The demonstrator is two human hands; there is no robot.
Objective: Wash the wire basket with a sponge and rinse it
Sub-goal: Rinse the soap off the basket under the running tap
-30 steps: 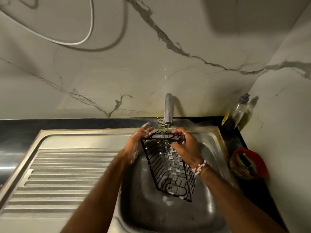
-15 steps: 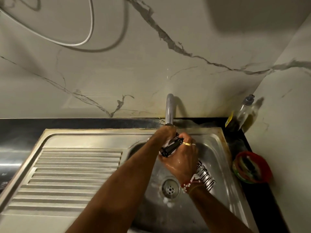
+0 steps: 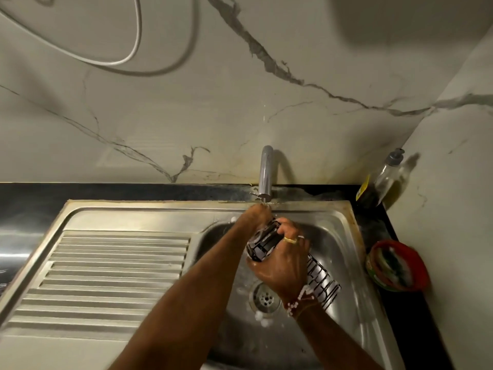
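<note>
A stainless steel sink [image 3: 160, 206] sits in a black counter [image 3: 106, 193]. Its ribbed drainboard [image 3: 114, 263] forms the sink's left half, and a round drain strainer [image 3: 265, 297] lies in the basin floor with a bit of foam [image 3: 262, 320] just in front of it. A chrome faucet [image 3: 265, 172] rises behind the sink. A pump bottle [image 3: 384, 177] stands at the sink's back right corner, and a red bowl [image 3: 420, 273] sits just beside its right edge. Behind the sink is a veined marble wall [image 3: 186, 102], with a white cable [image 3: 138, 30] looping high on it.

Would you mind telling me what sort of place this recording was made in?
Most likely a home kitchen: a stainless steel sink with a ribbed drainboard, a tap above it, and a soap bottle in the corner.
</note>
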